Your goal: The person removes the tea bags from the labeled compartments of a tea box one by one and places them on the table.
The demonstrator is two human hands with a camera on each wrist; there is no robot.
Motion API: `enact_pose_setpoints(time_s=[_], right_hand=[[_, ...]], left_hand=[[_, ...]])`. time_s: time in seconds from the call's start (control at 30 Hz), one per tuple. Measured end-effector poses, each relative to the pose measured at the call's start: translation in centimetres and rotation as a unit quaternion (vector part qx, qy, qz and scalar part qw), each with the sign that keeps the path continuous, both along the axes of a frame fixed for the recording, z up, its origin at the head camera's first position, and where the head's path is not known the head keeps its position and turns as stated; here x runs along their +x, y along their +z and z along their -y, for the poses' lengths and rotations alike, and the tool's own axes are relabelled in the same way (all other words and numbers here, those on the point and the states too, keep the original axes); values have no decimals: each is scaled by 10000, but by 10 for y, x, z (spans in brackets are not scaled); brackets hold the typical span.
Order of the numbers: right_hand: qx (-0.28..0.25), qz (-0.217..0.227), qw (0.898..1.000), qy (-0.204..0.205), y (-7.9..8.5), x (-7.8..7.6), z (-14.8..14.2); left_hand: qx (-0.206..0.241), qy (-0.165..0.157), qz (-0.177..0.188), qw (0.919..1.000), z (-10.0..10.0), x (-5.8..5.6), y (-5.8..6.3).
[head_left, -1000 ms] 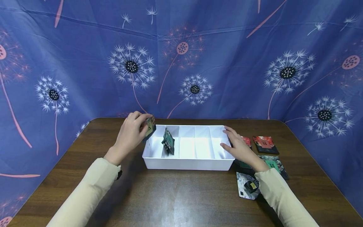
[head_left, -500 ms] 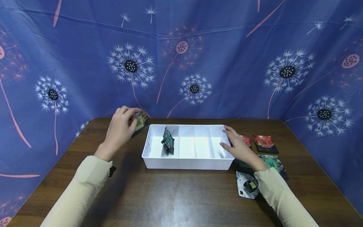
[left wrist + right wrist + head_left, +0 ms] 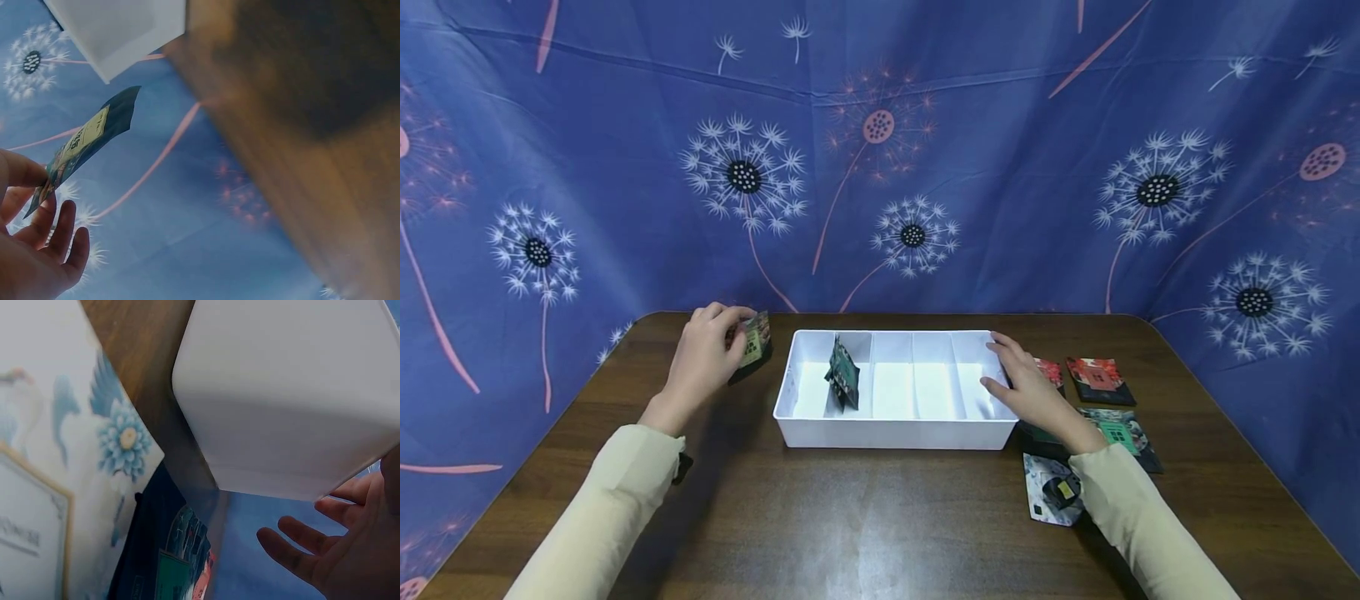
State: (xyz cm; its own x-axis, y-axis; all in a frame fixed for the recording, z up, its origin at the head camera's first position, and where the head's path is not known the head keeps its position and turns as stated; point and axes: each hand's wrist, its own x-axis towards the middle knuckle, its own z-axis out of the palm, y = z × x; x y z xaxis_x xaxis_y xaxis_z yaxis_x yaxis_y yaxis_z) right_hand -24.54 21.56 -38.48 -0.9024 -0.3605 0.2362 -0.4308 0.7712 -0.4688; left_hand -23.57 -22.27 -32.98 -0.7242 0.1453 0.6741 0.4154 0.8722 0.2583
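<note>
My left hand (image 3: 700, 354) pinches a flat dark green sachet (image 3: 755, 340) with a yellow label, to the left of the white divided box (image 3: 895, 433). In the left wrist view the thumb and fingers grip one end of the sachet (image 3: 87, 140); its other end sticks out freely. Inside the box, toward the left, a green sachet (image 3: 844, 373) stands on edge. My right hand (image 3: 1030, 390) touches the box's right rim with its fingers loosely spread, as the right wrist view shows of the hand (image 3: 340, 540) beside the wall.
Right of the box lie a red-and-black sachet (image 3: 1101, 381), a green-labelled sachet (image 3: 1123, 435) and a white sachet (image 3: 1048, 487). More are partly hidden under the right arm. A blue flowered cloth (image 3: 985, 167) hangs behind the wooden table (image 3: 850, 517).
My left hand has moved left, away from the box's left end, carrying the sachet, and dipped slightly at the end. The right hand stays at the rim.
</note>
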Motion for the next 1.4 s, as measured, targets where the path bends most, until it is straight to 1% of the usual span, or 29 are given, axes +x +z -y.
enact_pose_setpoints(time_s=[0.17,0.3,0.5,0.63,0.87,1.07,1.1,1.2,1.33,1.4], right_hand=[[177,130,9997,-116,0,-1,-1],[310,181,9992,-181,0,-2,-2],[199,129,9996,-138,1,0,-2],[79,75,9999,-111,0,0,-2],[-72,-30,9998,-160,-2,-1,-2],[-108,-59,9997,-190,-3,-1,-1],[-99,-70,9997,-191,-3,-1,-1],[-69,-82,9998,-193,-3,-1,-1],[-84,-69,9997,-213,-4,-1,-2],[-100,-59,9997,-219,-4,0,-2]], left_hand=[[-61,62,502,9987,6,0,-14],[-77,19,987,9951,9,-1,-21],[104,-144,1805,9834,12,-4,-26],[168,-206,2075,9779,15,-7,-31],[259,-236,2222,9744,21,-14,-42],[125,-282,2232,9743,26,-23,-52],[68,-280,2216,9747,27,-24,-54],[-207,-139,2173,9758,30,-28,-60],[-685,102,2141,9743,33,-32,-68],[-830,159,2134,9733,34,-33,-71]])
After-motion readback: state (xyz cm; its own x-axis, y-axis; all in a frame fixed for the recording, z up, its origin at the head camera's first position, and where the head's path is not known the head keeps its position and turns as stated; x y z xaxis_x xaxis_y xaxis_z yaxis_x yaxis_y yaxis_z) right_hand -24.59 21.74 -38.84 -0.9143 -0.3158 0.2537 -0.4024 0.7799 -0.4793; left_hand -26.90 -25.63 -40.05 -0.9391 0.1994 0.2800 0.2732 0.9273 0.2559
